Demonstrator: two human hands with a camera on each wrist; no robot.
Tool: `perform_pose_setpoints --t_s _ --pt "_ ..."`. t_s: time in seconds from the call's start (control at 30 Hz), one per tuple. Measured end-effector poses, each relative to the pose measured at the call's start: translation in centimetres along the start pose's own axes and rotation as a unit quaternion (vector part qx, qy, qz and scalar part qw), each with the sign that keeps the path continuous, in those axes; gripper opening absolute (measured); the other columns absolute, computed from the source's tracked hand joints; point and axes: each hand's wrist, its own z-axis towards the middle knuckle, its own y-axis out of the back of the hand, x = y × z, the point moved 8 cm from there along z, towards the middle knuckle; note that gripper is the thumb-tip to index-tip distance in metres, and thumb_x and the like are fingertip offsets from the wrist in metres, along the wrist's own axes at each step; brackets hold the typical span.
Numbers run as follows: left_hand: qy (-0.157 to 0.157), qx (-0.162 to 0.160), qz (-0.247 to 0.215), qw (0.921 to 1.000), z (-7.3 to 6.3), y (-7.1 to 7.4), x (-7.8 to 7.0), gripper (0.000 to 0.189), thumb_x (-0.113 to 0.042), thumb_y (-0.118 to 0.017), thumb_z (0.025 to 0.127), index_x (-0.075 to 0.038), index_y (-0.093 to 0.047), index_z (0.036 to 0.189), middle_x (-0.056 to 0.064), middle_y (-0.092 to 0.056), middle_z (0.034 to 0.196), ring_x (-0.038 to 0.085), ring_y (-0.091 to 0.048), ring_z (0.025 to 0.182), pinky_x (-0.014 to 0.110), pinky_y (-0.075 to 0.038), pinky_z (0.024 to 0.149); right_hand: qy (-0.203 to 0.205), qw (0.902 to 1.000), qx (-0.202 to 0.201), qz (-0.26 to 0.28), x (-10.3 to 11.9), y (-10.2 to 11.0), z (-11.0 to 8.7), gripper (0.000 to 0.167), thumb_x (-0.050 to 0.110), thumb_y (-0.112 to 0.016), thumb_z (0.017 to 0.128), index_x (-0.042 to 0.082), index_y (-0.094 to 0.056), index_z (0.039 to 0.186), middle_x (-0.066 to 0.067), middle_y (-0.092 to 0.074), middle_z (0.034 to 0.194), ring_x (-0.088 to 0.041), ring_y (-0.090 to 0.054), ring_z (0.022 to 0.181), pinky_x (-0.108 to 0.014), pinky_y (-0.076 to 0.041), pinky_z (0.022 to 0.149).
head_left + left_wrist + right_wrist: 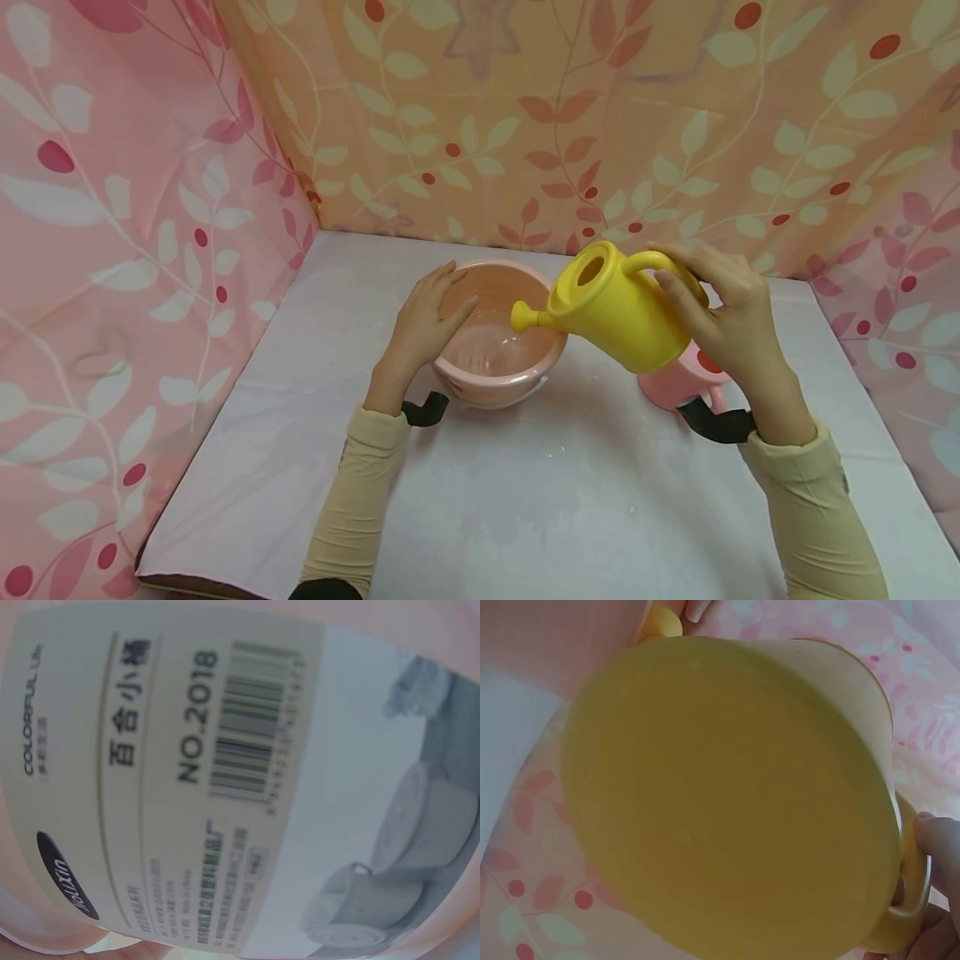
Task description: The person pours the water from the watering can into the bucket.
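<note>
My left hand [429,321] rests on the left rim of a pink bucket [501,383], fingers and thumb extended over its edge. Shiny, rippled water [487,354] lies inside. The bucket's printed label [150,787] fills the left wrist view. With my right hand [723,304] I grip the handle of a yellow watering can [626,325]. The can is tilted left, its spout [528,317] over the bucket's opening. In the right wrist view the can's base [727,802] hides most of the scene, while fingers [941,847] hold the handle at right.
A pink cup [675,385] with a handle stands behind and below the watering can, partly covered by it. Small water drops [555,454] dot the white tabletop [525,517]. Floral cloth [480,150] encloses the table at the back and sides.
</note>
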Motion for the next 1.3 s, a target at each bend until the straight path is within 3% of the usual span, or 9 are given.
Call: perform_pose_setpoints --t_s 0.27,0.7,1.13,1.3 --pt "0.000 -0.002 -0.003 1.0000 -0.1 0.1 0.0 0.053 -0.044 -0.052 0.092 -0.017 -0.046 0.137 0.004 -0.032 0.149 0.023 -0.026 0.138 0.049 -0.026 0.109 -0.009 0.9998 -0.016 -0.005 -0.3 0.1 -0.4 0.022 0.011 -0.070 0.083 0.004 -0.068 0.104 -0.010 -0.067 0.091 0.005 -0.053 0.086 -0.021 -0.034 0.080" --pt "-0.004 -0.005 -0.005 1.0000 -0.1 0.0 0.0 0.051 -0.041 -0.054 0.092 -0.017 -0.047 0.136 0.005 -0.033 0.149 0.025 -0.026 0.138 0.050 -0.025 0.109 -0.037 0.9980 -0.048 0.020 -1.3 0.5 -1.4 0.028 0.010 -0.080 0.072 -0.004 -0.066 0.092 -0.005 -0.064 0.080 0.005 -0.054 0.075 -0.012 -0.042 0.071" --pt "-0.005 -0.004 -0.005 1.0000 0.0 0.1 -0.1 0.051 -0.039 -0.054 0.092 -0.016 -0.047 0.136 0.007 -0.033 0.148 0.025 -0.027 0.137 0.050 -0.026 0.108 -0.077 0.9960 -0.042 0.022 -2.4 0.6 -2.6 0.025 0.000 -0.079 0.069 -0.004 -0.066 0.091 0.020 -0.059 0.084 0.007 -0.054 0.073 -0.009 -0.043 0.070" --pt "-0.009 -0.008 -0.003 0.9999 0.0 0.1 -0.1 0.051 -0.040 -0.054 0.092 -0.017 -0.047 0.137 0.007 -0.033 0.148 0.026 -0.027 0.137 0.051 -0.026 0.108 -0.069 0.9961 -0.041 0.036 -2.3 0.7 -2.8 0.023 0.001 -0.079 0.070 -0.004 -0.068 0.088 0.019 -0.060 0.081 0.006 -0.053 0.070 -0.009 -0.043 0.068"
